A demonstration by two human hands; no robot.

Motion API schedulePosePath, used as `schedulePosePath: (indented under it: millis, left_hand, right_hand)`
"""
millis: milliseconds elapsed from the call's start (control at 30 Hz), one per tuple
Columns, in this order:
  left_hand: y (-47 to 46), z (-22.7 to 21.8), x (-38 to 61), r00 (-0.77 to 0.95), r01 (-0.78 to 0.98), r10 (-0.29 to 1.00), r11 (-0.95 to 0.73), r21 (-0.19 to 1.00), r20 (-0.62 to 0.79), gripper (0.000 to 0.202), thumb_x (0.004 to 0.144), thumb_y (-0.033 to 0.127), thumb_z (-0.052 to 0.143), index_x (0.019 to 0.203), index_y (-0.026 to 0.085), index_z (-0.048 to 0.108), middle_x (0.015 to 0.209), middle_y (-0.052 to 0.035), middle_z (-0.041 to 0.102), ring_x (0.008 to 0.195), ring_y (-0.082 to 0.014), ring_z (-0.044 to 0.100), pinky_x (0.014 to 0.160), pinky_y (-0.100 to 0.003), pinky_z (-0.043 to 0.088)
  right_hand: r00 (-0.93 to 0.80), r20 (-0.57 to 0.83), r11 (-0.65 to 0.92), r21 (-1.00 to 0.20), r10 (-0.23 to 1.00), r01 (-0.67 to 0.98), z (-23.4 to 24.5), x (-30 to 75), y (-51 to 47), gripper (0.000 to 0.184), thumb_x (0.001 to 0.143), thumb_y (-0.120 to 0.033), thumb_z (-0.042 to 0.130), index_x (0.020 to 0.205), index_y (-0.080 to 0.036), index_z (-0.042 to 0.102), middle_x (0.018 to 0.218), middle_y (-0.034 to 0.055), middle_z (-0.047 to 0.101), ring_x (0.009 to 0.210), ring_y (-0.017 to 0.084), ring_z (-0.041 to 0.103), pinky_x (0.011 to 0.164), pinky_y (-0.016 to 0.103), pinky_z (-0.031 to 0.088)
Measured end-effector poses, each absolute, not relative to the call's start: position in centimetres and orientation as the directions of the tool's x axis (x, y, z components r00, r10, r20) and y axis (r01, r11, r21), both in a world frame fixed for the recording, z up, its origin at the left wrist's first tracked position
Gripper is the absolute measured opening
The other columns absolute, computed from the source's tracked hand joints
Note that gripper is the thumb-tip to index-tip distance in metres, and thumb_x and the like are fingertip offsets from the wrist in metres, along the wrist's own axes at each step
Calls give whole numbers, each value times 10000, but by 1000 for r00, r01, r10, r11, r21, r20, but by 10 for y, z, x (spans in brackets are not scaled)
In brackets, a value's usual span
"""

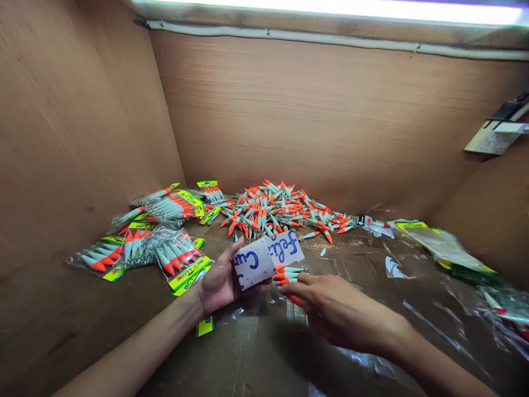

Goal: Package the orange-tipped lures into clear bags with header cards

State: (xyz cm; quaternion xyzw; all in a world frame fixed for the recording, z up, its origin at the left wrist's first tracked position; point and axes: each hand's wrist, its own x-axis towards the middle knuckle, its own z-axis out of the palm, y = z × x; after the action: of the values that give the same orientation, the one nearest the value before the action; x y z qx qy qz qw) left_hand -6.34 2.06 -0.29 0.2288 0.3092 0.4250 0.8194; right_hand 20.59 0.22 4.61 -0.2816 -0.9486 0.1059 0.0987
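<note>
My left hand [221, 278] is closed around a folded piece of white card [257, 263] with blue handwritten-style lettering. Just right of the card, several orange-and-white fishing lures [289, 274] lie side by side, orange tips toward the card and hooks toward the right. My right hand [330, 306] has its fingers closed over these lures; its thumb and some fingertips are hidden or slightly blurred. Behind both hands rises a large heap of loose lures [276, 209] of the same kind, with orange ends and pale bodies.
Packed bags of lures [177, 253] with yellow-green header labels are piled at the left. Clear bags with yellow-green headers [444, 251] lie at the right, near plastic scraps [397, 268]. Wooden panels [330, 121] enclose the work surface; a lit tube [330, 10] runs above.
</note>
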Motion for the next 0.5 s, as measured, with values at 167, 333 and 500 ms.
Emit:
schedulePosePath:
  millis: [167,333,500]
  left_hand:
    - [18,-3,-58,468,-558,826,552,619,-315,702,929,569,548,1437,93,460,1195,-221,699,999,-335,720,871,-431,563]
    - [17,-5,-54,482,-479,784,609,632,-391,727,906,608,555,1434,115,473,1193,-222,700,973,-338,726,737,-366,580]
    - [16,-5,-52,520,-485,773,617,620,-362,754,911,613,540,1461,110,424,1186,-232,698,956,-344,728,732,-370,574]
  right_hand:
    - [-616,361,690,-566,700,452,87,228,13,430,897,-152,558,1303,-280,496,840,-18,631,661,120,571,596,238,470]
    - [-438,442,587,-759,782,282,64,225,39,187,930,-271,601,1094,-213,531,870,17,660,732,137,631,617,250,520]
    - [-480,478,654,-685,736,320,35,212,50,136,939,-313,630,960,-180,652,880,47,707,763,156,656,653,277,538]
